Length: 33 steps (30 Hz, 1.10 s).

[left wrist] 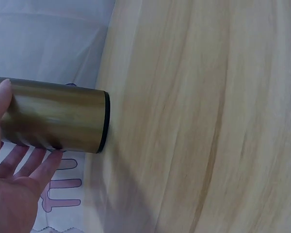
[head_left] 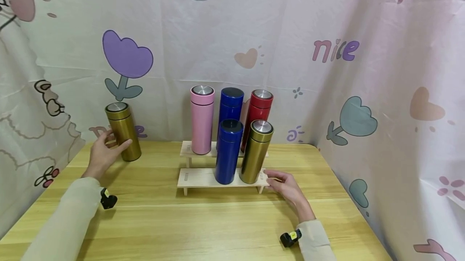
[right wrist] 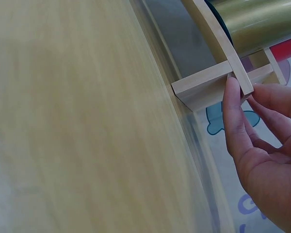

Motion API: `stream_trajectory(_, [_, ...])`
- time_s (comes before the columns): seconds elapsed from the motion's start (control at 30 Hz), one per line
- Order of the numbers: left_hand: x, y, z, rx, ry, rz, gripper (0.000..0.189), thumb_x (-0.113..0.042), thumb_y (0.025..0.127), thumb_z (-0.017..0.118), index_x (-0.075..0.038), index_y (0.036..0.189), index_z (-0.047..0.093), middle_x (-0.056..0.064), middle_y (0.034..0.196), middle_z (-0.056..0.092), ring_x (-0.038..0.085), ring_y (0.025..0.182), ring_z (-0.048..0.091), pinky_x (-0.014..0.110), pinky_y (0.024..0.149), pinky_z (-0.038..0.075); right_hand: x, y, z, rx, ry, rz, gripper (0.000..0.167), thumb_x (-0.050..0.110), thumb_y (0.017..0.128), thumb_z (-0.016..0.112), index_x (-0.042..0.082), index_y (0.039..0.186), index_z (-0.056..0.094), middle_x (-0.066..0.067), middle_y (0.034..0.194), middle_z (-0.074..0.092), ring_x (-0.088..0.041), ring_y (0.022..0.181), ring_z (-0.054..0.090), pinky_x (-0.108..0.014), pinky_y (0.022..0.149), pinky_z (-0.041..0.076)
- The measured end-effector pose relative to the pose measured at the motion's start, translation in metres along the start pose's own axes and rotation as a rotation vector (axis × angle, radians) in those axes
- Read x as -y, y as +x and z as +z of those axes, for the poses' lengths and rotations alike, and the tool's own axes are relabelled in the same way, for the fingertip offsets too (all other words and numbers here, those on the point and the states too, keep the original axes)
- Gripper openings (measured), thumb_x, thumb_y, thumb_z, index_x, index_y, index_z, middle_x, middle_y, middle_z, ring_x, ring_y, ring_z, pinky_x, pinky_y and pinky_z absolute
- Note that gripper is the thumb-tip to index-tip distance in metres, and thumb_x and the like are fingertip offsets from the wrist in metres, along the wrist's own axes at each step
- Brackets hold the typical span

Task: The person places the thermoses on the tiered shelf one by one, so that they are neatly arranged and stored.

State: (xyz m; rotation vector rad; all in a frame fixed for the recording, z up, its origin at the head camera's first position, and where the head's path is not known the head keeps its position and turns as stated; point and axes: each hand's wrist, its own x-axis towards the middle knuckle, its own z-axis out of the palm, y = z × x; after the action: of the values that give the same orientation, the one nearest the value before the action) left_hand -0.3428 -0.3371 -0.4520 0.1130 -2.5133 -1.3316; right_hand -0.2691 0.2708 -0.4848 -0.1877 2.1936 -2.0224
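Note:
My left hand [head_left: 105,153] grips a gold thermos bottle [head_left: 127,136] at the back left of the table, thumb on one side and fingers on the other. Its black base [left wrist: 105,121] is close over the tabletop in the left wrist view. At the right end of a two-step wooden rack [head_left: 201,177], my right hand [head_left: 287,188] pinches the corner of the lower board [right wrist: 241,80] between thumb and fingers. On that lower step stand a blue bottle [head_left: 228,154] and another gold bottle [head_left: 255,154], which leans slightly right.
The rack's upper step bears a pink bottle [head_left: 202,122], a second blue bottle [head_left: 231,105] and a red bottle [head_left: 259,103], the latter two partly hidden by the front bottles. Behind the wooden table [head_left: 203,228] hangs a printed cloth [head_left: 283,23], which also runs along both sides.

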Motion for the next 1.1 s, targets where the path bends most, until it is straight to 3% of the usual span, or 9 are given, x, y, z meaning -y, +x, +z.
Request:
stream_trajectory(0.3, [0.004,0.005,0.004,0.022,-0.003,-0.048,0.097,-0.053,0.097,0.065,0.003,0.162,0.018,0.039,0.159,0.032,0.060,0.135,0.045,0.071,0.108,0.042,0.001,0.000,-0.001,0.014,-0.006,-0.008,0.049,0.001,0.100,0.063,-0.015,0.143,0.049,-0.033,0.148,0.050,-0.010,0.103,0.070,-0.028,0.092,0.062])
stream_trajectory(0.6, [0.003,0.006,0.007,-0.005,0.019,-0.063,0.093,-0.052,0.097,0.065,0.005,0.160,0.025,0.035,0.158,0.039,0.055,0.134,0.049,0.064,0.108,0.047,0.000,0.000,-0.003,0.020,-0.012,-0.005,0.048,0.001,0.100,0.062,-0.015,0.143,0.049,-0.035,0.150,0.047,-0.009,0.103,0.070,-0.029,0.092,0.062])
stream_trajectory(0.73, [0.001,0.003,0.004,-0.007,0.021,-0.049,0.090,-0.049,0.097,0.068,0.006,0.158,0.031,0.036,0.154,0.043,0.054,0.132,0.052,0.050,0.100,0.057,0.001,0.000,-0.002,0.018,-0.009,-0.004,0.048,0.000,0.100,0.062,-0.014,0.143,0.049,-0.035,0.150,0.047,-0.009,0.103,0.070,-0.029,0.092,0.062])
stream_trajectory(0.8, [0.000,0.002,0.003,-0.005,0.021,-0.041,0.090,-0.049,0.096,0.068,0.005,0.158,0.032,0.036,0.153,0.045,0.054,0.131,0.052,0.035,0.090,0.062,0.001,-0.001,-0.001,0.018,-0.012,-0.005,0.048,0.001,0.100,0.062,-0.014,0.144,0.049,-0.035,0.150,0.047,-0.009,0.104,0.070,-0.029,0.092,0.062])
stream_trajectory(0.93, [-0.002,0.000,0.000,0.011,0.004,-0.033,0.091,-0.050,0.095,0.070,0.006,0.158,0.032,0.037,0.152,0.044,0.053,0.130,0.053,0.006,0.070,0.052,0.001,-0.001,-0.001,0.014,-0.006,0.001,0.048,0.000,0.100,0.061,-0.014,0.144,0.048,-0.035,0.150,0.046,-0.009,0.104,0.069,-0.029,0.093,0.062])
stream_trajectory(1.03, [-0.004,-0.002,-0.002,0.030,-0.015,-0.036,0.094,-0.050,0.094,0.071,0.006,0.158,0.030,0.037,0.153,0.043,0.047,0.122,0.059,0.002,0.065,0.048,0.001,-0.001,0.000,0.008,0.001,0.007,0.048,0.000,0.100,0.061,-0.014,0.144,0.049,-0.034,0.151,0.045,-0.010,0.104,0.069,-0.029,0.094,0.062])
stream_trajectory(1.1, [-0.005,-0.003,-0.004,0.041,-0.039,-0.045,0.096,-0.049,0.093,0.073,0.005,0.159,0.028,0.037,0.154,0.042,0.029,0.111,0.065,0.005,0.066,0.053,0.001,-0.001,0.000,0.009,-0.001,0.007,0.048,0.000,0.101,0.061,-0.013,0.145,0.048,-0.034,0.151,0.045,-0.010,0.105,0.070,-0.029,0.094,0.062])
